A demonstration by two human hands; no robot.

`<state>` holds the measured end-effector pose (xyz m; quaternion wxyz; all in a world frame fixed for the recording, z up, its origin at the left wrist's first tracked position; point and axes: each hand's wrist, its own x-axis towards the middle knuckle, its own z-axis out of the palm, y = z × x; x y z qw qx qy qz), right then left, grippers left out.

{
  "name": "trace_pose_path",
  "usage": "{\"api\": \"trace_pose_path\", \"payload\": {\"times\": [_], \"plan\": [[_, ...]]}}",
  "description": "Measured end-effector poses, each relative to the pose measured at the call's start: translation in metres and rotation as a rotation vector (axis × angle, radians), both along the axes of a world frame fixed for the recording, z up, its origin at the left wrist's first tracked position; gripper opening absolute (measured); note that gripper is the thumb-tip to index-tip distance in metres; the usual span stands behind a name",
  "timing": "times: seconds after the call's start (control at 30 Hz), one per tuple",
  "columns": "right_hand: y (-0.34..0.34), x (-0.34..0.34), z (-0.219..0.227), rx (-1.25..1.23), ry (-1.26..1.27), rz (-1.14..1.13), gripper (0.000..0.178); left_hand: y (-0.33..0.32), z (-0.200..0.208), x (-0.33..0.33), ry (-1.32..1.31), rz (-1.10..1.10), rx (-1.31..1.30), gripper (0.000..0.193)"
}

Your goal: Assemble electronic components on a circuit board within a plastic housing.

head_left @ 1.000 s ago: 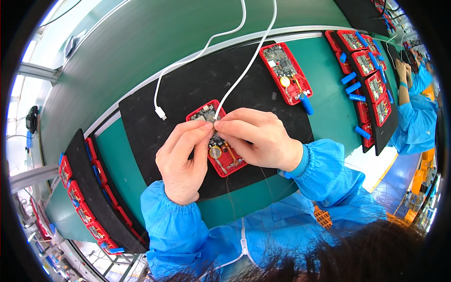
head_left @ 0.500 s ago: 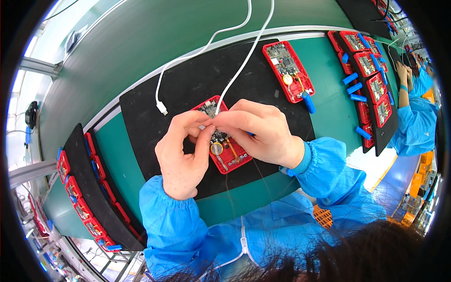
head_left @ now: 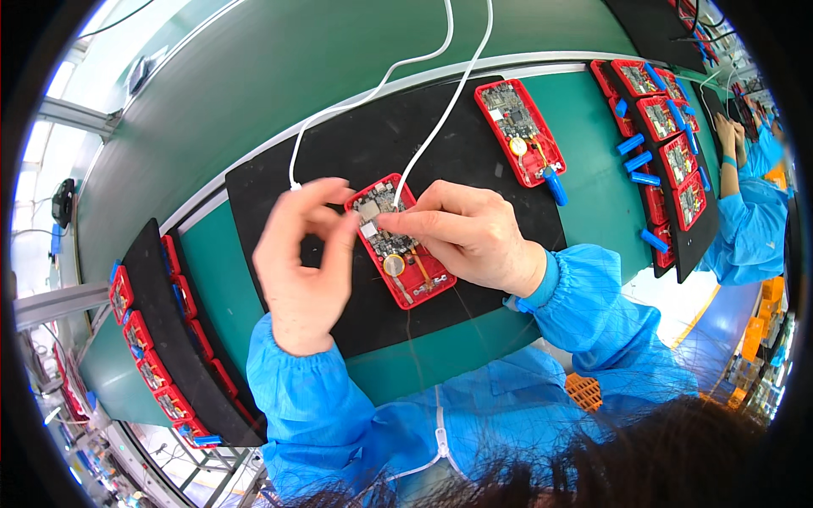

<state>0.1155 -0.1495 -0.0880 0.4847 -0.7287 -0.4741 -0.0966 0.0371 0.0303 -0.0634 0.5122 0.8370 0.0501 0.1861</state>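
A red open housing [head_left: 428, 292] with a grey circuit board [head_left: 391, 241] and a round coin cell [head_left: 394, 266] lies tilted on the black mat. My right hand [head_left: 474, 233] is over its right side, finger and thumb closed around the end of a white cable [head_left: 432, 135]; the fingertips hide the cable's tip, close to the board. Left of the housing, my left hand [head_left: 301, 262] is slightly blurred, its thumb and fingers apart. A second white cable [head_left: 318, 118] runs down behind the left fingers, which hide its plug.
Another red housing [head_left: 555, 157] with a board and a blue cylindrical cell [head_left: 555, 186] lies at the mat's right. Racks of red housings stand at the far left [head_left: 152, 368] and right [head_left: 660, 110], with blue cells around. A co-worker's blue sleeve [head_left: 749, 229] shows far right.
My left hand has come away from the board and moved left, its fingers parting beside the second cable's end. The right hand stays at the board, where more of it now shows.
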Motion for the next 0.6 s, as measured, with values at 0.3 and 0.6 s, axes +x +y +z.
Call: {"api": "trace_pose_path", "payload": {"times": [0.3,0.6], "plan": [[0.004,-0.004,0.005,-0.014,-0.032,0.037,0.03,0.04,0.004,0.017,0.189,0.061,0.557,0.009],[0.003,-0.005,0.006,-0.024,-0.019,0.038,0.034,0.051,0.001,0.035,0.267,0.104,0.498,0.009]]}}
